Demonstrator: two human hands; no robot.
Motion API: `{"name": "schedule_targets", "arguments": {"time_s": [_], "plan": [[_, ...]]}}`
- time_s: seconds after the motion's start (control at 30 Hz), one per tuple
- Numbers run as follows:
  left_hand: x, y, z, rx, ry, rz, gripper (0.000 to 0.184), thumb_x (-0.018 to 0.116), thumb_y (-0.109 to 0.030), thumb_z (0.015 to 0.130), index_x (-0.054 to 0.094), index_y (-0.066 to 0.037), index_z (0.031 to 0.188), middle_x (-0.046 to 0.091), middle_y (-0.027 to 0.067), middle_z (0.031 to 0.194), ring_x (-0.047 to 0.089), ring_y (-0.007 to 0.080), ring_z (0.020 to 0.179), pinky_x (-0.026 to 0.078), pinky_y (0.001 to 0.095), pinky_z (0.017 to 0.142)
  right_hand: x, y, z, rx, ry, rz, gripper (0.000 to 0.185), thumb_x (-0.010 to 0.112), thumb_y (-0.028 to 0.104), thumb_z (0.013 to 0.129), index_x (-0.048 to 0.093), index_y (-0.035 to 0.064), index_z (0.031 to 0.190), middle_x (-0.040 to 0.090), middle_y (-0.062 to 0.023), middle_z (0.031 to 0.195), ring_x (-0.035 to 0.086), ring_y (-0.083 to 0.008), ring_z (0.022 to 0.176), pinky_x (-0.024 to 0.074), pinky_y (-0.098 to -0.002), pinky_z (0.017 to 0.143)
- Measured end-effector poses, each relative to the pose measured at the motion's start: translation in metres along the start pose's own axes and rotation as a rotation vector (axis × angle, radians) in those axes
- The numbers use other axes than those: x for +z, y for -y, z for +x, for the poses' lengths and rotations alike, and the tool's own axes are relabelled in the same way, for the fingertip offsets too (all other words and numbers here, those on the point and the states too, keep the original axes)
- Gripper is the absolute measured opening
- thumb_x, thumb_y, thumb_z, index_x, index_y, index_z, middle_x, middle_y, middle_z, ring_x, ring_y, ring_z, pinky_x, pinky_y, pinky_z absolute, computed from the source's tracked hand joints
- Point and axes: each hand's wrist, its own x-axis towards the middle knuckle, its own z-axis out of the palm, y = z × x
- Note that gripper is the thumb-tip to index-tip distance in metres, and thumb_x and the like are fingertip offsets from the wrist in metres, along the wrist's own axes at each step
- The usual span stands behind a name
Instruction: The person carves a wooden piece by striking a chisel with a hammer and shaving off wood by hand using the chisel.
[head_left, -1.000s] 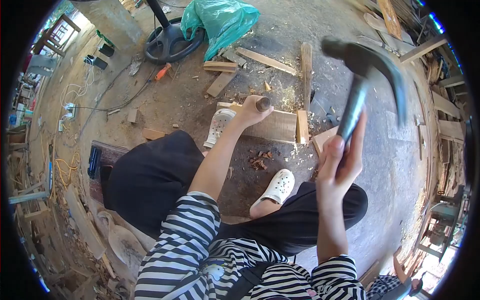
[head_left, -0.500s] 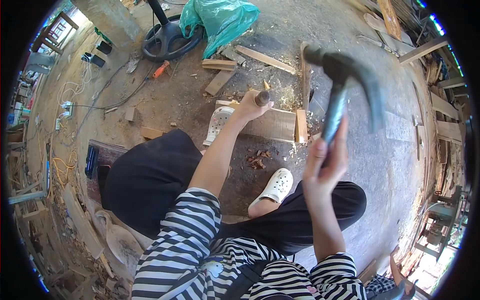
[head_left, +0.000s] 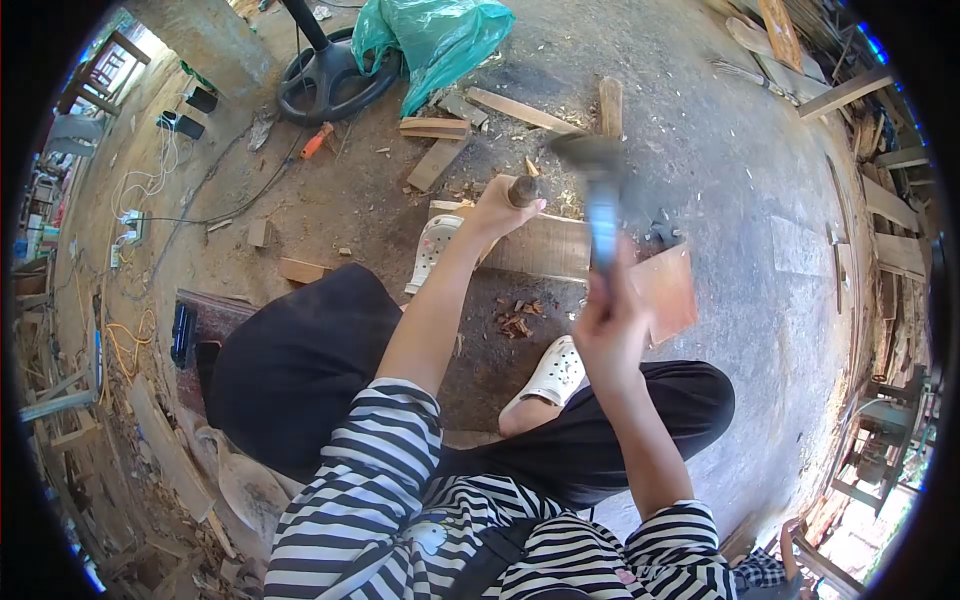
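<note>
My left hand is closed around an upright chisel; only the round end of its handle shows, and the blade is hidden below the fist. Beneath that hand a wooden board lies on the floor between my feet. Held in my right hand is a claw hammer, blurred by motion. Its head is to the right of the chisel's handle, apart from it in the view. A white clog on one foot is beside the board's left end; the other clog is nearer me.
Wood shavings lie in front of the board. A reddish flat piece is right of it. Beyond are offcuts, an orange-handled tool, a green plastic bag and a black round base. Cables run at left.
My right hand has swung the hammer leftward, bringing its head closer to the chisel. The reddish piece beside the board now shows. My left hand stays almost where it was.
</note>
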Motion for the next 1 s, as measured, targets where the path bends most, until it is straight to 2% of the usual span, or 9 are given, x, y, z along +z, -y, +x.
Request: {"name": "schedule_targets", "arguments": {"time_s": [0.03, 0.23, 0.33, 0.4, 0.5, 0.63, 0.8, 0.93, 1.0], "plan": [[0.002, -0.001, -0.002, 0.02, -0.044, -0.102, 0.022, 0.069, -0.015, 0.083, 0.057, -0.003, 0.068, 0.051, -0.0024, 0.058, 0.046, 0.0075, 0.057, 0.038, 0.0293, 0.054, 0.002, 0.001, 0.003, 0.168, 0.261, -0.066, 0.062, 0.055, -0.003, 0.084, 0.041, 0.0097, 0.143, 0.058, -0.0237, 0.069, 0.06, -0.0361, 0.055, 0.0475, -0.0352, 0.054], [0.0, 0.007, 0.005, -0.027, -0.008, -0.054, 0.017, 0.07, -0.014, 0.081, 0.061, -0.003, 0.072, 0.054, -0.0024, 0.061, 0.048, 0.0076, 0.059, 0.04, 0.0296, 0.056, -0.039, 0.042, 0.038, 0.051, 0.022, 0.051, 0.049, 0.052, 0.004, 0.092, 0.045, 0.0062, 0.141, 0.062, -0.0152, 0.073, 0.055, -0.0126, 0.054, 0.0453, -0.0305, 0.053], [-0.001, 0.006, 0.004, -0.07, 0.019, 0.044, 0.013, 0.071, -0.016, 0.081, 0.066, -0.004, 0.079, 0.059, -0.0012, 0.066, 0.053, 0.008, 0.063, 0.043, 0.0292, 0.06, -0.039, 0.042, 0.037, 0.077, -0.116, 0.094, 0.048, 0.051, 0.006, 0.093, 0.042, 0.0009, 0.141, 0.064, -0.0133, 0.075, 0.055, -0.012, 0.056, 0.0458, -0.0318, 0.053], [0.0, 0.007, 0.005, -0.062, 0.011, 0.056, 0.012, 0.07, -0.016, 0.081, 0.066, -0.004, 0.079, 0.059, -0.0012, 0.065, 0.053, 0.0084, 0.064, 0.043, 0.0295, 0.061, -0.009, 0.019, 0.025, -0.205, -0.268, 0.02, 0.049, 0.051, 0.006, 0.093, 0.041, -0.0024, 0.14, 0.062, -0.0173, 0.073, 0.056, -0.0162, 0.055, 0.0452, -0.0332, 0.053], [0.007, 0.017, 0.003, 0.019, 0.012, -0.207, 0.018, 0.07, -0.019, 0.082, 0.064, -0.004, 0.075, 0.058, 0.0002, 0.064, 0.054, 0.0097, 0.065, 0.044, 0.031, 0.062, 0.002, -0.011, 0.001, 0.111, 0.202, -0.052, 0.046, 0.054, 0.007, 0.092, 0.044, -0.0027, 0.136, 0.056, -0.0203, 0.07, 0.056, -0.0247, 0.052, 0.0451, -0.0358, 0.052], [0.0, 0.006, 0.005, -0.034, -0.009, -0.058, 0.02, 0.071, -0.019, 0.082, 0.063, -0.002, 0.073, 0.058, 0.0003, 0.065, 0.054, 0.0099, 0.065, 0.043, 0.0308, 0.062, -0.038, 0.017, 0.03, 0.186, 0.216, -0.01, 0.046, 0.054, 0.012, 0.093, 0.045, -0.0024, 0.136, 0.055, -0.0149, 0.066, 0.053, -0.0205, 0.05, 0.042, -0.0338, 0.049], [0.001, 0.004, 0.004, -0.05, -0.006, -0.017, 0.022, 0.071, -0.018, 0.082, 0.061, -0.002, 0.07, 0.055, -0.001, 0.063, 0.051, 0.0094, 0.062, 0.041, 0.0292, 0.059, -0.032, 0.03, 0.038, 0.042, -0.222, 0.207, 0.031, 0.048, 0.025, 0.098, 0.052, -0.004, 0.108, 0.047, -0.0039, 0.06, 0.044, -0.0115, 0.048, 0.033, -0.0275, 0.045], [0.005, 0.008, 0.003, -0.007, -0.01, -0.157, 0.024, 0.071, -0.02, 0.081, 0.059, -0.004, 0.069, 0.053, -0.0018, 0.061, 0.048, 0.0089, 0.058, 0.039, 0.0297, 0.056, 0.014, -0.023, -0.001, 0.145, 0.223, -0.126, 0.016, 0.053, 0.012, 0.093, 0.046, -0.0015, 0.1, 0.053, -0.0267, 0.062, 0.055, -0.047, 0.056, 0.0383, -0.0499, 0.048], [-0.002, 0.004, 0.01, 0.027, -0.03, -0.216, 0.023, 0.072, -0.02, 0.081, 0.059, -0.005, 0.069, 0.053, -0.0019, 0.061, 0.047, 0.0086, 0.057, 0.038, 0.0299, 0.055, -0.004, -0.015, 0.014, 0.192, 0.25, -0.115, 0.016, 0.054, 0.013, 0.093, 0.047, -0.0016, 0.096, 0.053, -0.0269, 0.063, 0.055, -0.0471, 0.057, 0.0385, -0.0498, 0.048]]}}
